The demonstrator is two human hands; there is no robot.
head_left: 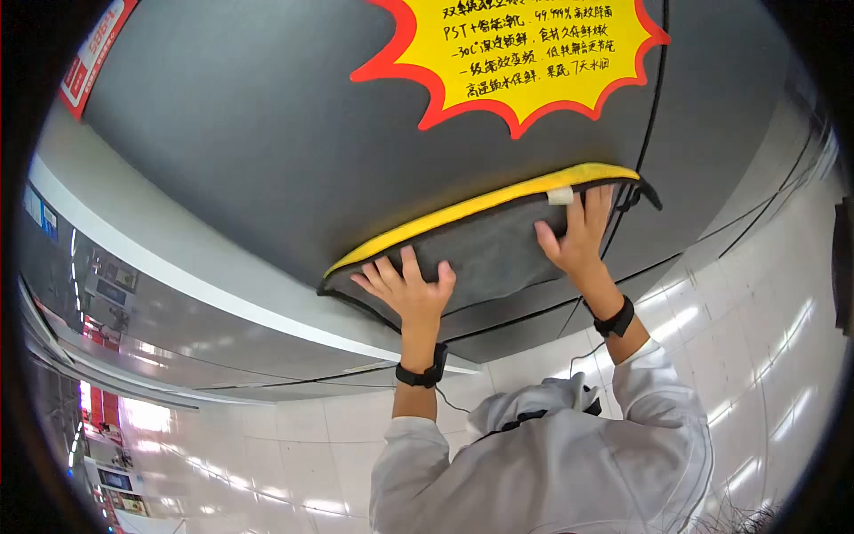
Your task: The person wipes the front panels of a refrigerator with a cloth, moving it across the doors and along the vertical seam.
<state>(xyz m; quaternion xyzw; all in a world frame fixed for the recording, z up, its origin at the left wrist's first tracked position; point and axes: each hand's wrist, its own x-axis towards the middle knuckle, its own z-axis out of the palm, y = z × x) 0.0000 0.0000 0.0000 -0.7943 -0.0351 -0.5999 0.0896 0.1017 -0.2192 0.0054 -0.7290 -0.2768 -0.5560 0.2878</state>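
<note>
A grey cleaning cloth [494, 254] with a black border and a yellow edge lies against a dark grey appliance door [258, 151]. My left hand [411, 292] rests on its left part, fingers spread and pressed flat. On the right part, my right hand [580, 238] is spread the same way, its fingertips near the yellow edge and beside a small white tag [559, 196]. Neither hand wraps round the cloth. The underside of the cloth is mostly hidden.
A yellow, red-edged starburst sign [543, 62] with handwriting is on the door above the cloth. A red-and-white label [93, 58] is at the upper left. Dark seams [656, 98] divide the door panels. Shiny light floor tiles [311, 454] lie below, and each wrist wears a black band.
</note>
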